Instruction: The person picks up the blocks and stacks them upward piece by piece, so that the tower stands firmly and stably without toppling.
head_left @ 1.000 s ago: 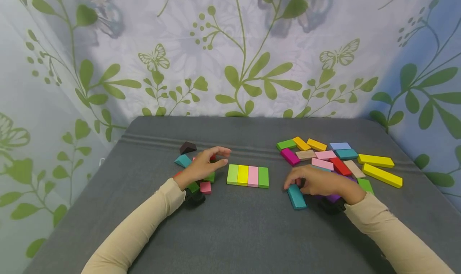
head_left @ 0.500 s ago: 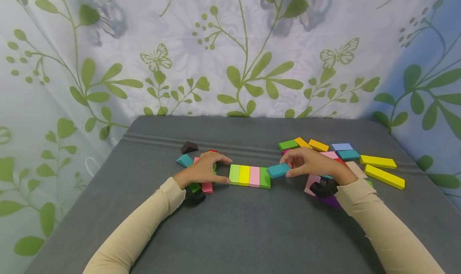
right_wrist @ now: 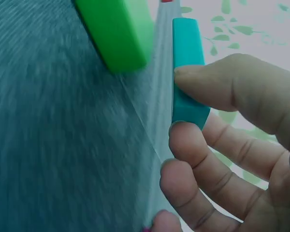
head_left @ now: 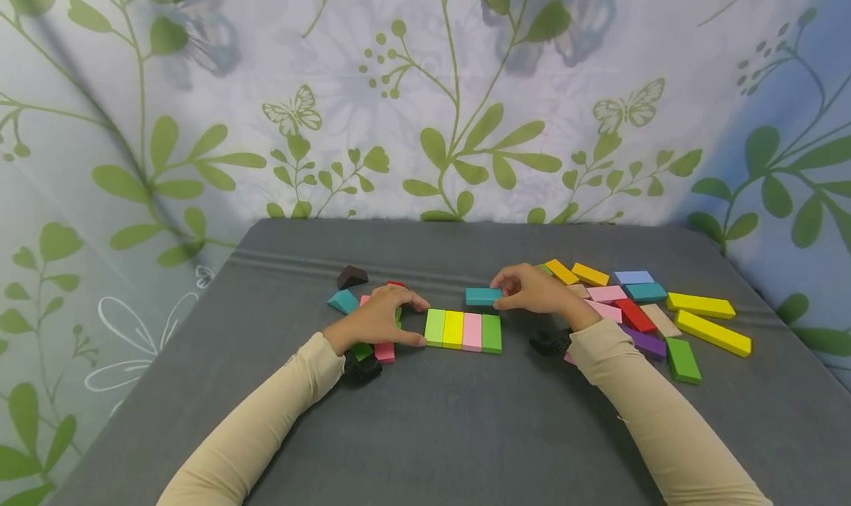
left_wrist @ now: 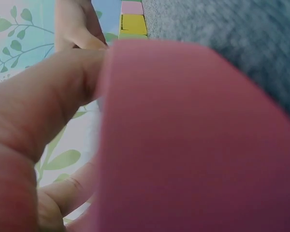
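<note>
My right hand [head_left: 537,293] pinches a teal rectangular block [head_left: 482,297] between thumb and fingertips, just behind the right half of a flat row of blocks. Side by side in that row lie a light green block [head_left: 435,327], a yellow block [head_left: 453,329], a pink block [head_left: 472,331] and a green block [head_left: 491,332]. The right wrist view shows the thumb across the teal block [right_wrist: 187,46]. My left hand [head_left: 380,315] is at the row's left end, thumb and forefinger spread, nothing between them. Close up in the left wrist view, a pink block [left_wrist: 183,135] hides part of that hand.
Under and around my left hand lie a dark brown block [head_left: 351,276], a teal triangular block [head_left: 343,301] and some pink, green and red ones. To the right is a loose group with a red block [head_left: 634,315] and two long yellow blocks [head_left: 701,305].
My right hand has picked up the teal block from the right and carried it left to behind the row. My left hand has lowered its thumb beside the row's left end.
</note>
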Action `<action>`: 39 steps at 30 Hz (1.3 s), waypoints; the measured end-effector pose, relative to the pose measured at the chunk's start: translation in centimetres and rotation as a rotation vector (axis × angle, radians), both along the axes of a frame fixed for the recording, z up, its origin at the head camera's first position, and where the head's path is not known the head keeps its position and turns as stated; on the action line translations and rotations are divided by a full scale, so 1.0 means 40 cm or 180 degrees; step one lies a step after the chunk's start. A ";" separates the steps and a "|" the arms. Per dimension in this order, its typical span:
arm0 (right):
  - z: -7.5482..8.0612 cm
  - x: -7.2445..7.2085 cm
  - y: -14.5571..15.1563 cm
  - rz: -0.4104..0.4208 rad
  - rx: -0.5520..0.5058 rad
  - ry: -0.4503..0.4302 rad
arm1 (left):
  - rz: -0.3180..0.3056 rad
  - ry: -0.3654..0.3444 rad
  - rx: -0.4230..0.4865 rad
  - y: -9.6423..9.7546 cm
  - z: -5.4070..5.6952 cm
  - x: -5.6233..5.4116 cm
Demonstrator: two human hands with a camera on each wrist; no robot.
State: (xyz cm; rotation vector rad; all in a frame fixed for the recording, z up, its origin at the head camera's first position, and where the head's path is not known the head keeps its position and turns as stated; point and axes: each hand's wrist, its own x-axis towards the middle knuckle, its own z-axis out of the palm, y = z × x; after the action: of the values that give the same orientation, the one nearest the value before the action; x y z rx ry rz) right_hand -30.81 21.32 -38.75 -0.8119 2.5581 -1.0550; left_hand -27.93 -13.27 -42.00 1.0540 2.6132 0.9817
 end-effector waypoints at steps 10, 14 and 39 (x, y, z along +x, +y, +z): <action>-0.037 -0.015 -0.047 0.0071 -0.0091 -0.0160 | -0.0036 0.0065 -0.0043 -0.002 -0.007 0.005; -0.044 -0.014 -0.045 0.0072 -0.0198 -0.0316 | -0.0061 0.0052 -0.0045 -0.005 -0.005 0.007; -0.031 0.002 -0.134 -0.0136 0.0148 0.0041 | -0.0073 0.0088 -0.0098 -0.008 0.002 -0.016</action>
State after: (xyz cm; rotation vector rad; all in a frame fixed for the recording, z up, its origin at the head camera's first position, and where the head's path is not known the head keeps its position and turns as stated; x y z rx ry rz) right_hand -30.73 15.96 -39.98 -0.7579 2.6114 -1.0016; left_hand -28.56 -13.61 -41.90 1.0956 2.6234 0.9255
